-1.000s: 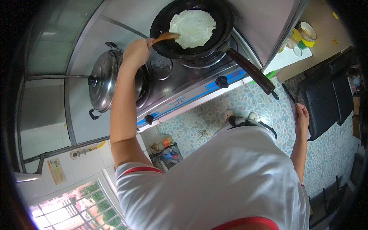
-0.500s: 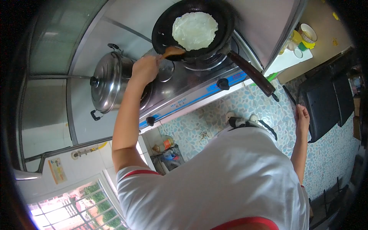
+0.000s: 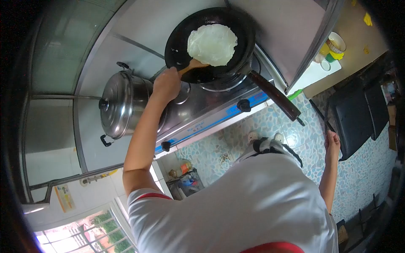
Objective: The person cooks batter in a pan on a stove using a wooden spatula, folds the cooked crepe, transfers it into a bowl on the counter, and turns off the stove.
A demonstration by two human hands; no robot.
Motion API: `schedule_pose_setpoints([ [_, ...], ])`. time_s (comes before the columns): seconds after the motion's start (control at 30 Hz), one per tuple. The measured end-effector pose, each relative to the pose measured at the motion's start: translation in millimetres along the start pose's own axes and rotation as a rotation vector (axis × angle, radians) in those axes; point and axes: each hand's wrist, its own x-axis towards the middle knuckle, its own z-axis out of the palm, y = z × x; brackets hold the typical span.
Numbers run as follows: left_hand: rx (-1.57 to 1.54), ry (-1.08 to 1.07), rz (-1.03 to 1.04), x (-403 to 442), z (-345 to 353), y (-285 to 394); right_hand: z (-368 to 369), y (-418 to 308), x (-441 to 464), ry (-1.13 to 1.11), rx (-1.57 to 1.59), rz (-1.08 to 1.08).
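My left hand (image 3: 167, 84) is closed round the handle of a wooden spatula (image 3: 195, 64). The spatula's blade meets the lower left edge of a thin, pale, round pancake (image 3: 212, 44). The pancake lies flat in a black wok (image 3: 177, 46) with a long dark brown handle (image 3: 276, 95). Off to the right, my right hand (image 3: 333, 141) hangs beside a black chair (image 3: 352, 116), its fingers curled together. A thin dark strip runs up to those fingertips; whether they hold it is unclear.
The wok sits over a burner of a steel gas stove (image 3: 185, 111) with black knobs. A lidded steel pot (image 3: 126, 103) stands on its left side. A white ledge (image 3: 314, 71) at the upper right bears a bowl (image 3: 336, 41) and jars. Tiled floor (image 3: 291, 135) lies below.
The spatula has shifted right and up across the wok, so its blade now touches further along the pancake's edge. My view has tilted slightly. The right hand stays beside the chair.
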Motion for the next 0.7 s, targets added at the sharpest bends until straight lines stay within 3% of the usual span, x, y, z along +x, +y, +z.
schedule_pose_setpoints([
  [0.17,-0.031,0.086,0.064,113.5,84.2,7.3,15.1,-0.5,-2.2,-0.017,0.025,0.041],
  [0.27,-0.404,0.257,-0.197,103.0,50.5,35.5,21.7,-7.9,-1.2,-0.042,0.027,0.018],
  [0.37,-0.370,0.418,-0.127,75.8,6.7,11.0,19.9,-6.8,3.1,-0.041,0.020,0.009],
  [0.53,0.308,0.659,0.226,39.7,-71.4,5.0,21.0,-7.1,11.2,-0.049,0.037,0.011],
  [0.7,0.327,0.468,0.239,16.3,-21.6,38.8,31.2,-6.6,10.8,-0.110,0.043,0.017],
])
